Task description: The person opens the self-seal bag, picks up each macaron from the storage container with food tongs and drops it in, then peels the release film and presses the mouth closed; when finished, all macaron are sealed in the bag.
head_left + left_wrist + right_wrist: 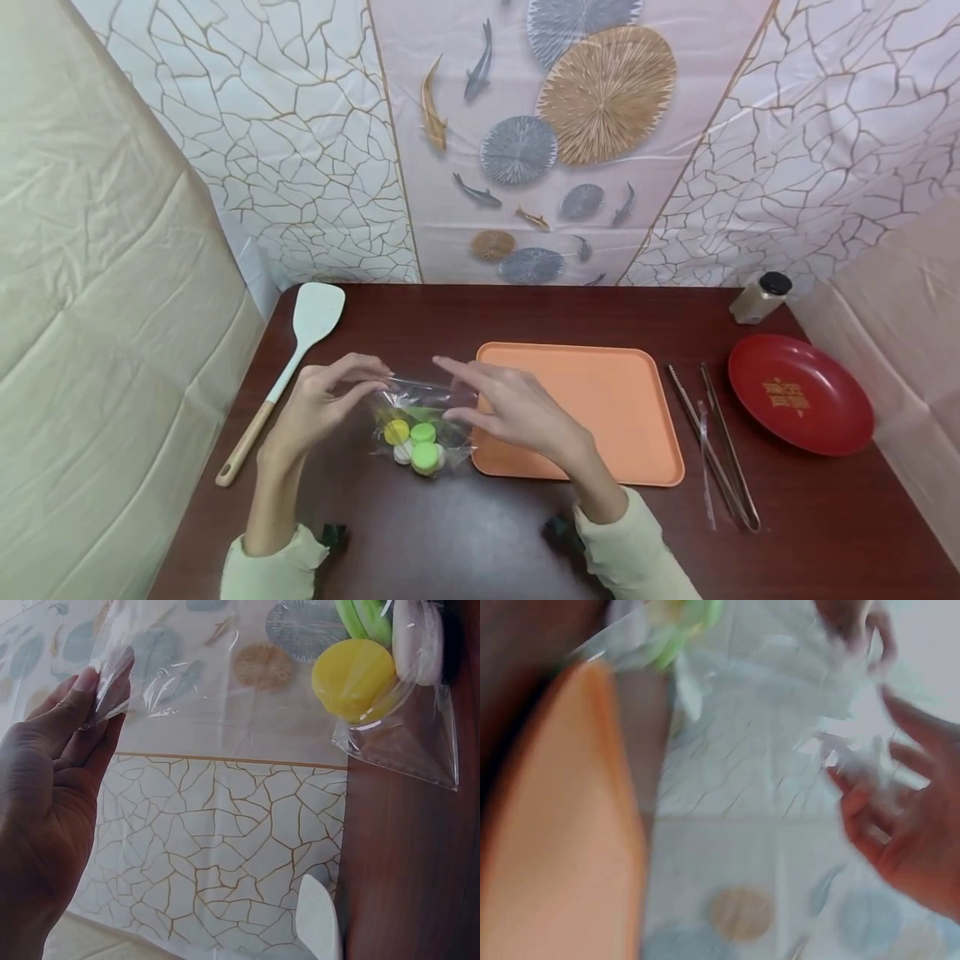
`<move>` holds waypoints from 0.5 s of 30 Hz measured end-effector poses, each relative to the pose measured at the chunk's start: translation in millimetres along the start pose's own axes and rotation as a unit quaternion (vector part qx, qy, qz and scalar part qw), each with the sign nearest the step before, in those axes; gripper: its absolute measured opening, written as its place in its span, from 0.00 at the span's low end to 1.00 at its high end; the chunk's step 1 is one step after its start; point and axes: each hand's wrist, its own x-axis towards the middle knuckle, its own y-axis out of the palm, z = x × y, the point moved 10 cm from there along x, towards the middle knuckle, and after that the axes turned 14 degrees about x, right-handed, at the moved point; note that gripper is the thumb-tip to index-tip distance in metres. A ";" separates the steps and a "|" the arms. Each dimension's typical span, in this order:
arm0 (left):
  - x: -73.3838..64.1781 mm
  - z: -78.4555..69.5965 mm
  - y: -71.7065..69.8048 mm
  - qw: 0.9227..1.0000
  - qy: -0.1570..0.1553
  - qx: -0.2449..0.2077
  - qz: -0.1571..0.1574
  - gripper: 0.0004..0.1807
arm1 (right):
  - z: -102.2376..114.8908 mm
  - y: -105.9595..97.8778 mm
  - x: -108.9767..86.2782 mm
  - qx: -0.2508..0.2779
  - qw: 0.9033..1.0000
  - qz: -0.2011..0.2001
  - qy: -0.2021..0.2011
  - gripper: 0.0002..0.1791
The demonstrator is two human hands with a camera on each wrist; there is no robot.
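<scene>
A clear plastic bag point(450, 433) stands on the dark table with several macarons in its bottom. Among these are a yellow macaron point(352, 679), a green macaron point(425, 457) and a white macaron point(418, 641). My left hand point(326, 404) pinches the bag's upper left edge between thumb and fingers. At the bag's upper right side is my right hand point(510, 404), its thumb and forefinger spread apart. The right wrist view is blurred; plastic glints by that hand's fingers point(855, 806), and whether they touch it is unclear.
An orange tray point(585, 408) lies right of the bag, partly under my right hand. Further right are metal tongs point(731, 467), a thin clear strip point(707, 475), a red plate point(798, 396) and a black-lidded jar point(761, 297). A white spatula point(296, 354) lies left.
</scene>
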 end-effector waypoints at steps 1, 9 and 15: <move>0.0 -1.1 0.2 1.000 0.003 -0.001 0.002 0.26 | 4.9 4.0 5.7 -0.024 1.000 0.008 0.004 0.31; -1.3 -7.4 1.8 0.999 0.010 -0.021 0.033 0.33 | 26.3 23.0 37.0 -0.063 0.998 0.025 0.007 0.12; -2.4 -4.7 -4.6 0.999 -0.003 -0.033 0.029 0.32 | 19.3 15.0 28.5 -0.061 0.998 0.023 -0.004 0.14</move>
